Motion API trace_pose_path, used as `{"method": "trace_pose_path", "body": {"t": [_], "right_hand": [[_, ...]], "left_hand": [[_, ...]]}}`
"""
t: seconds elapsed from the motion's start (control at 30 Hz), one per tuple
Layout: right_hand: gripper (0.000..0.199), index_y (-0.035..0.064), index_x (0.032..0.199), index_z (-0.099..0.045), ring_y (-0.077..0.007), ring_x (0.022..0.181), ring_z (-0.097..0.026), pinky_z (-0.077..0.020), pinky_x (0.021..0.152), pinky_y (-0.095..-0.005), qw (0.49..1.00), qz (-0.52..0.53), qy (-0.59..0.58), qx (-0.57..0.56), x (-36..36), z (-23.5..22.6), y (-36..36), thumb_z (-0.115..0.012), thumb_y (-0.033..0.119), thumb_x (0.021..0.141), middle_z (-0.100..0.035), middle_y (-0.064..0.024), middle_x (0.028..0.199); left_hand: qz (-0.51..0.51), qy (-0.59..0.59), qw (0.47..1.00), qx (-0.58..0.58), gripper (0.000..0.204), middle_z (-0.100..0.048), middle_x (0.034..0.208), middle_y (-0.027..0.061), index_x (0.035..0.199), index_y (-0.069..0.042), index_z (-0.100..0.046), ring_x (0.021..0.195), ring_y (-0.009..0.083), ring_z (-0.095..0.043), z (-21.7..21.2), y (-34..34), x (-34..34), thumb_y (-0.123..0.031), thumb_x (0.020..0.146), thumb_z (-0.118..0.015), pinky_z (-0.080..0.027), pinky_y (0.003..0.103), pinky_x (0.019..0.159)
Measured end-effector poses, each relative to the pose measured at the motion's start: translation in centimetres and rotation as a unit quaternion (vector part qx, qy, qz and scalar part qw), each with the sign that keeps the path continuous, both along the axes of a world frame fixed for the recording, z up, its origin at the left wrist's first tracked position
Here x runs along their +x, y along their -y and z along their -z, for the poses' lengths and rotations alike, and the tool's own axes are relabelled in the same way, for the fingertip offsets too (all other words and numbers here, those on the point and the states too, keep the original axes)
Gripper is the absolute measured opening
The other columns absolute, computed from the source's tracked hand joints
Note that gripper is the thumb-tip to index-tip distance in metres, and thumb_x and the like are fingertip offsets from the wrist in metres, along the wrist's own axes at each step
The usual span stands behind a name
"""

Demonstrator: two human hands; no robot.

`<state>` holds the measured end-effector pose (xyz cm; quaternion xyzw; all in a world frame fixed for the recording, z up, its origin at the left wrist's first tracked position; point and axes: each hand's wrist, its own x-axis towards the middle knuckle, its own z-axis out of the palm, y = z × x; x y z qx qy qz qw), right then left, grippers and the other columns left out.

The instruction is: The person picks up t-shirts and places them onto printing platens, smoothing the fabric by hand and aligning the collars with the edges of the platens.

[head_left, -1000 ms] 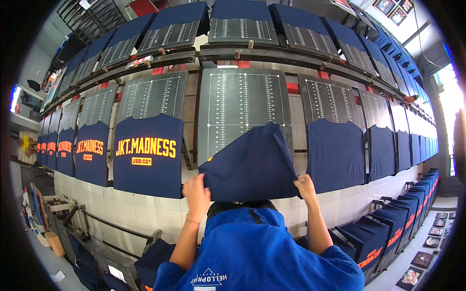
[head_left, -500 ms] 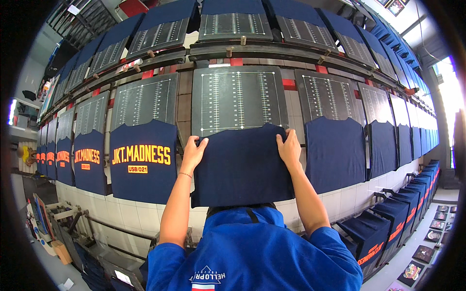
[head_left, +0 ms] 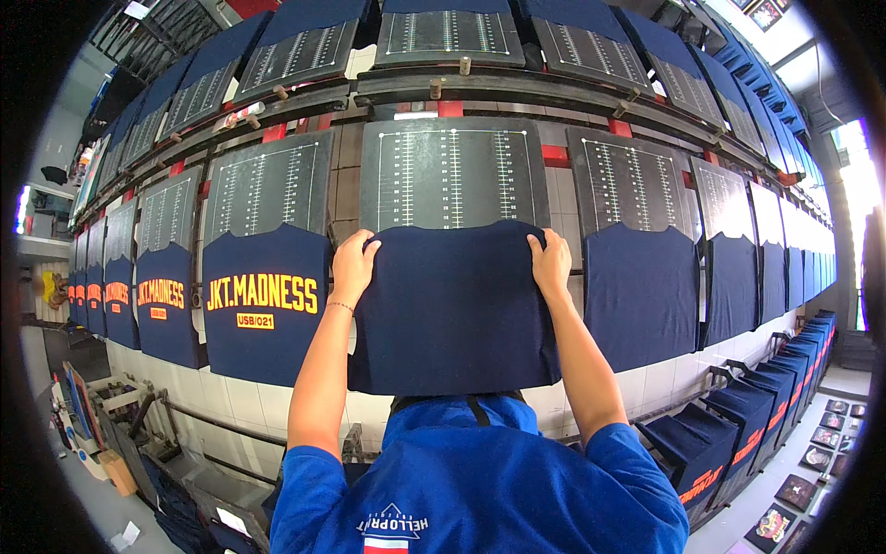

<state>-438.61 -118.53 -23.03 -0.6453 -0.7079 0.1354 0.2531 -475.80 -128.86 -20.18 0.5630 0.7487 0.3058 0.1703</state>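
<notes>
A plain navy T-shirt [head_left: 454, 309] lies over the near part of a dark printing board [head_left: 452, 171] marked with white scale lines. Its top edge crosses the board about halfway up. My left hand [head_left: 354, 266] pinches the shirt's upper left corner between thumb and fingers. At the upper right corner, my right hand [head_left: 552, 265] grips the cloth the same way. Between the two hands the fabric is spread fairly flat, with its lower edge hanging close to my body.
To the left, similar boards carry navy shirts [head_left: 263, 319] with yellow-orange lettering. Plain navy shirts [head_left: 641, 295] cover boards on the right. A dark rail [head_left: 544, 88] with pegs runs behind, before another row of boards. More draped shirts [head_left: 692, 448] stand lower right.
Both hands have moved up the board, drawing the shirt's top edge farther over the scale lines. The left hand has also shifted outward, and the top of the shirt is stretched wider.
</notes>
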Motion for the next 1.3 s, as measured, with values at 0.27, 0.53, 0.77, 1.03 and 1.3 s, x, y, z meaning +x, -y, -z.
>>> {"method": "trace_pose_path", "body": {"t": [0.27, 0.53, 0.77, 1.03, 1.3], "right_hand": [[0.027, 0.0012, 0.103, -0.067, -0.0362, 0.100, -0.063, -0.0481, 0.088, -0.0460, 1.000, -0.015, 0.022, -0.003, -0.3, -0.2, -0.3, -0.070, 0.025, 0.090, -0.069, -0.0156, 0.100], [0.024, 0.0038, 0.102, -0.065, -0.0364, 0.099, -0.064, -0.0495, 0.086, -0.0458, 1.000, 0.014, -0.021, -0.013, -0.3, -0.6, -0.5, -0.066, 0.026, 0.093, -0.068, -0.0157, 0.100], [0.022, 0.0038, 0.101, -0.064, -0.0379, 0.095, -0.063, -0.0490, 0.083, -0.0456, 0.998, 0.020, -0.058, 0.025, -0.4, -0.4, -0.3, -0.064, 0.025, 0.095, -0.066, -0.0161, 0.096], [0.022, 0.0039, 0.107, -0.061, -0.0364, 0.102, -0.061, -0.0467, 0.087, -0.0457, 0.999, 0.024, 0.027, 0.031, -0.8, -0.9, -0.4, -0.064, 0.019, 0.092, -0.063, -0.0165, 0.107], [0.067, 0.0047, 0.137, -0.050, -0.0376, 0.140, -0.038, -0.0270, 0.116, -0.0538, 0.930, -0.342, 0.135, 0.002, -6.5, -3.3, 7.2, -0.071, 0.038, 0.083, -0.045, -0.0177, 0.149]], "left_hand": [[0.002, -0.086, 0.996, -0.017, 0.021, -0.068, 0.100, 0.0151, 0.100, -0.002, -0.066, 0.099, 0.0361, -0.062, 1.0, -0.6, 0.9, -0.020, 0.089, -0.069, -0.048, 0.044, 0.087], [0.085, -0.077, 0.993, -0.004, 0.012, -0.066, 0.095, 0.0100, 0.101, -0.006, -0.066, 0.095, 0.0331, -0.062, 1.5, -3.8, 2.6, -0.015, 0.093, -0.063, -0.046, 0.044, 0.082], [0.068, -0.054, 0.996, 0.033, 0.011, -0.064, 0.092, 0.0100, 0.101, -0.008, -0.066, 0.089, 0.0336, -0.063, 2.0, -4.0, 2.7, -0.012, 0.096, -0.057, -0.048, 0.043, 0.078], [-0.001, -0.189, 0.982, 0.003, 0.017, -0.063, 0.096, 0.0114, 0.105, -0.008, -0.063, 0.092, 0.0361, -0.062, 0.6, -4.0, 3.8, -0.021, 0.095, -0.061, -0.047, 0.047, 0.080], [0.238, -0.190, 0.949, -0.076, 0.057, -0.051, 0.140, 0.0155, 0.123, -0.005, -0.057, 0.129, 0.0344, -0.047, -5.5, 0.4, 6.3, -0.035, 0.079, -0.076, -0.040, 0.049, 0.100]]}}
